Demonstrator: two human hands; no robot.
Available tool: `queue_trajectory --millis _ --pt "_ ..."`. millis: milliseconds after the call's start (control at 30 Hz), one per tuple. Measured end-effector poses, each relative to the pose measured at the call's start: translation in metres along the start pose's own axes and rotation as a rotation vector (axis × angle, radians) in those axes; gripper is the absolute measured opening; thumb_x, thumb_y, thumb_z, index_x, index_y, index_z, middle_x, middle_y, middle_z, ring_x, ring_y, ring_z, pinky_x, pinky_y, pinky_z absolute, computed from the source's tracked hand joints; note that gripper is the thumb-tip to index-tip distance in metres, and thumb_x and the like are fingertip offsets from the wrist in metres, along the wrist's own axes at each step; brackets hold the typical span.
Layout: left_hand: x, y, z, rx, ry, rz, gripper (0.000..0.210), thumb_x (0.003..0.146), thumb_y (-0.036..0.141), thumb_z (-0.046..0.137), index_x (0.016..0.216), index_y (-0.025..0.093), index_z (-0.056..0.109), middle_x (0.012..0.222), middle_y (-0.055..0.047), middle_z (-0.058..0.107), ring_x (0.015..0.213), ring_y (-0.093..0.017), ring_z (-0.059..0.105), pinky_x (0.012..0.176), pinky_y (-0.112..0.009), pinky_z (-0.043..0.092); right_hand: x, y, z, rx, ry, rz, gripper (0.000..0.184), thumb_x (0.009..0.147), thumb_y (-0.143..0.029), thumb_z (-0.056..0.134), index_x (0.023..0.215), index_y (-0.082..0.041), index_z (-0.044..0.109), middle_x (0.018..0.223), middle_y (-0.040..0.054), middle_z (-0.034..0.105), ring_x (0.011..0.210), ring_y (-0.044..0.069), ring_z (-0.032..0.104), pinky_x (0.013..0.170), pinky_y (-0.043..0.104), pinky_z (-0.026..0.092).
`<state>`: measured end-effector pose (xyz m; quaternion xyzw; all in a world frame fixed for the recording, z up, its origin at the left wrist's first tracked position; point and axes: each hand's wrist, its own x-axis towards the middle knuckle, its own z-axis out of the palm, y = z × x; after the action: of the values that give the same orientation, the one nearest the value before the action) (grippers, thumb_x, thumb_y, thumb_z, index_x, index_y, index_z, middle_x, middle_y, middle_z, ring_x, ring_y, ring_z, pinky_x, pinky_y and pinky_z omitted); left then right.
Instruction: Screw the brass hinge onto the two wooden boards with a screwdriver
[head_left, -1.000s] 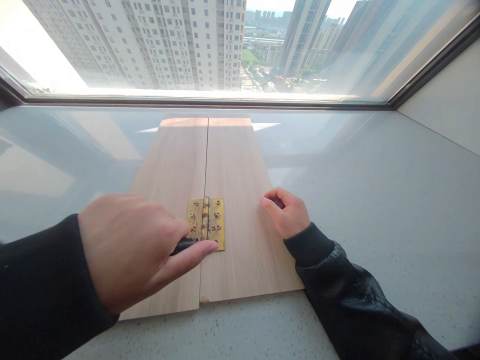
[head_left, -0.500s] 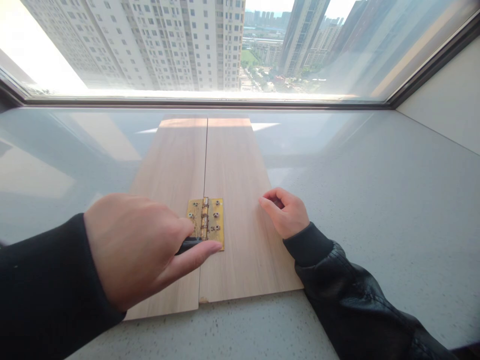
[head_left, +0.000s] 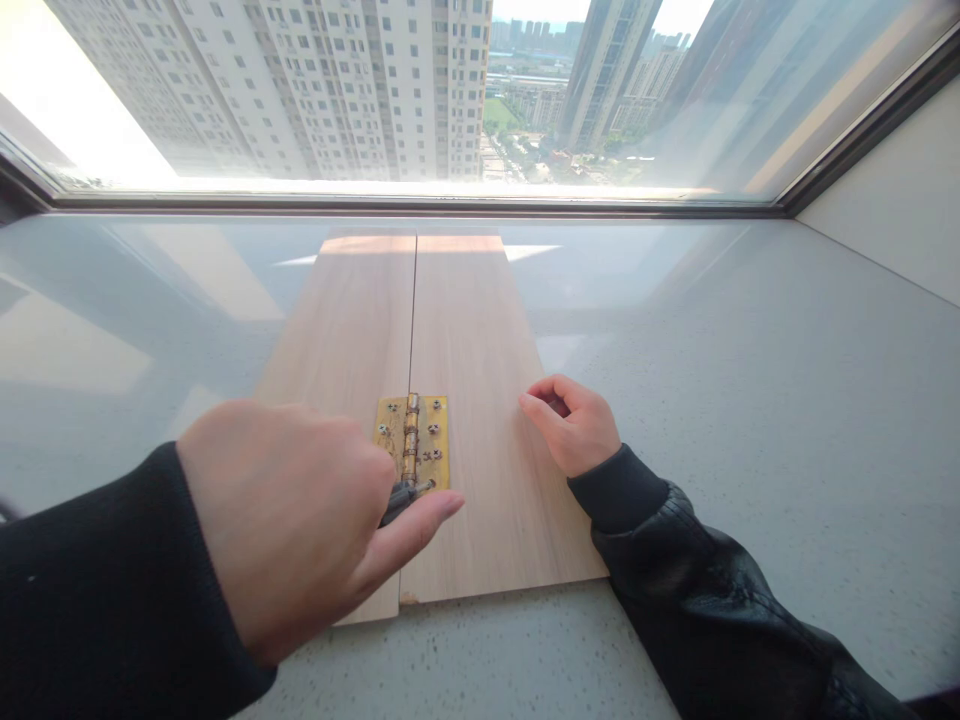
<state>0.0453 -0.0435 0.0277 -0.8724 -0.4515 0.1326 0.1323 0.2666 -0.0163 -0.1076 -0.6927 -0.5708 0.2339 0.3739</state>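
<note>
A brass hinge (head_left: 392,420) lies flat across the seam between the left wooden board (head_left: 360,310) and the right wooden board (head_left: 469,320). Several cross-head screws show in its leaves. My left hand (head_left: 300,520) is closed round a dark screwdriver (head_left: 403,497), its handle mostly hidden by the fingers. The tool's tip points at the lower right corner of the hinge, and my thumb stretches past it. By the right board's outer edge, my right hand (head_left: 574,425) rests with fingers curled and thumb against the index finger. What it holds, if anything, is hidden.
Both boards lie on a pale speckled sill (head_left: 720,400). At the far end stands a window with a dark frame (head_left: 480,209), with tall buildings outside. A white wall (head_left: 892,190) borders the sill on the right. The right board's near corner is chipped at the seam.
My left hand has shifted slightly right and down, and turned. The screwdriver has swung so that its metal tip now shows at the hinge's lower right corner. My right hand is practically still.
</note>
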Motion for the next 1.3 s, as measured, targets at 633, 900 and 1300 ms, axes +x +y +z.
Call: queue_trajectory --millis 633,900,1300 --pt "0.02 -0.023 0.006 0.021 0.187 0.68 0.021 0.08 0.025 0.059 0.06 0.021 0.052 0.059 0.001 0.052 0.056 -0.018 0.047 0.056 -0.034 0.037 0.0 0.002 0.002 0.0 0.003 0.0 0.019 0.073 -0.038 0.058 0.068 -0.019 0.062 0.061 -0.0009 0.058 0.056 0.012 0.047 0.058 0.028 0.039" --pt "0.03 -0.028 0.004 0.041 0.258 0.887 0.03 0.088 0.015 0.038 0.065 0.021 0.055 0.065 -0.002 0.054 0.061 -0.019 0.047 0.058 -0.036 0.035 0.0 0.001 0.003 -0.014 0.003 -0.003 0.019 0.073 -0.037 0.058 0.069 -0.019 0.062 0.062 -0.0002 0.058 0.057 0.013 0.047 0.058 0.028 0.038" --pt "0.019 -0.031 0.013 -0.082 0.213 0.607 0.027 0.081 0.036 0.058 0.06 0.021 0.05 0.056 0.0 0.052 0.051 -0.018 0.044 0.052 -0.033 0.03 -0.001 0.0 0.001 -0.009 -0.008 -0.001 0.019 0.073 -0.037 0.058 0.068 -0.019 0.062 0.06 -0.0004 0.056 0.056 0.013 0.047 0.056 0.028 0.038"
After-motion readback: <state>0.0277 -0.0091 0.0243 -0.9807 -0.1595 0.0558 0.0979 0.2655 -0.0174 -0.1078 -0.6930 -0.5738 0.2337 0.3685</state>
